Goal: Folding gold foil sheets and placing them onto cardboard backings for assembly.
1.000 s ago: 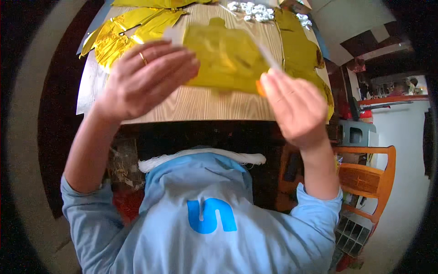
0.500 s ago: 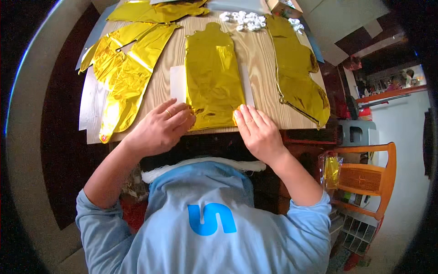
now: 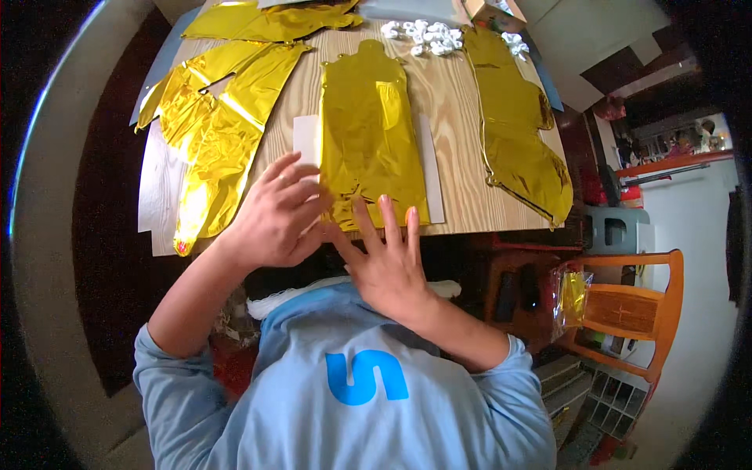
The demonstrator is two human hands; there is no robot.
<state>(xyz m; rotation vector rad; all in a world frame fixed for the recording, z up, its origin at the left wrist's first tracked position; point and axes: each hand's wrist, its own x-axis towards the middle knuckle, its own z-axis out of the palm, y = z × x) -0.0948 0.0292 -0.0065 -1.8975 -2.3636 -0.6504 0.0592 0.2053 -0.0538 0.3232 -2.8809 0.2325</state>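
Observation:
A flat gold foil balloon (image 3: 366,133), folded into a long panel with a rounded tab at its far end, lies on a white card (image 3: 429,168) in the middle of the table. Over its creased near edge, my right hand (image 3: 389,262) is open, fingers spread across the foil. By the near left corner is my left hand (image 3: 278,215), its fingers loosely bent, apart and slightly blurred. Nothing shows in its grasp. The thumb side of my right hand comes close to my left fingertips; whether they touch is unclear.
Other gold foil balloons lie at the left (image 3: 227,117), far left (image 3: 262,21) and right (image 3: 513,125) of the wooden table (image 3: 446,133). White knotted bundles (image 3: 427,37) sit near a cardboard box (image 3: 495,14) at the back. A wooden chair (image 3: 627,309) stands to the right.
My right hand has moved left from the foil's near right corner and spread its fingers over the near edge. My left hand has shifted slightly, its fingers lifting and loosening.

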